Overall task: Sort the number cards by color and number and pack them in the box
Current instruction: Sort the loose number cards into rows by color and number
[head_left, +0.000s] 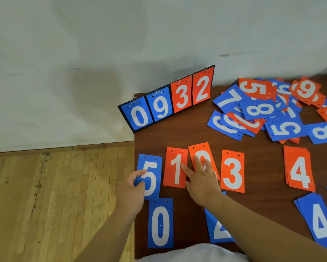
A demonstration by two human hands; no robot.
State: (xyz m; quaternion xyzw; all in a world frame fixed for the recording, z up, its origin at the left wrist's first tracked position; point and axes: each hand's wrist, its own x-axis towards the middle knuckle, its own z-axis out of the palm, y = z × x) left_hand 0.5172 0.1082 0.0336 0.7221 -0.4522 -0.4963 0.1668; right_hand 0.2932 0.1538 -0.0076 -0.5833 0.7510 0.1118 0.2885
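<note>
Sorted number cards lie on a dark wooden table (pixel 263 167). My left hand (pixel 133 190) pinches the left edge of a blue 5 card (pixel 151 176). My right hand (pixel 202 178) rests fingers spread on an orange 2 card (pixel 201 154), which lies tilted between the orange 1 card (pixel 176 167) and the orange 3 card (pixel 232 171). Below them lie a blue 0 card (pixel 160 223) and a blue 2 card (pixel 215 229), half hidden by my right forearm. An orange 4 stack (pixel 299 169) and a blue 4 stack (pixel 321 222) lie to the right.
A flip scoreboard (pixel 168 103) showing 0 9 3 2 stands at the table's back left corner. A loose heap of blue and orange cards (pixel 272 110) covers the back right. The table's left edge drops to a wooden floor (pixel 55 195). No box is in view.
</note>
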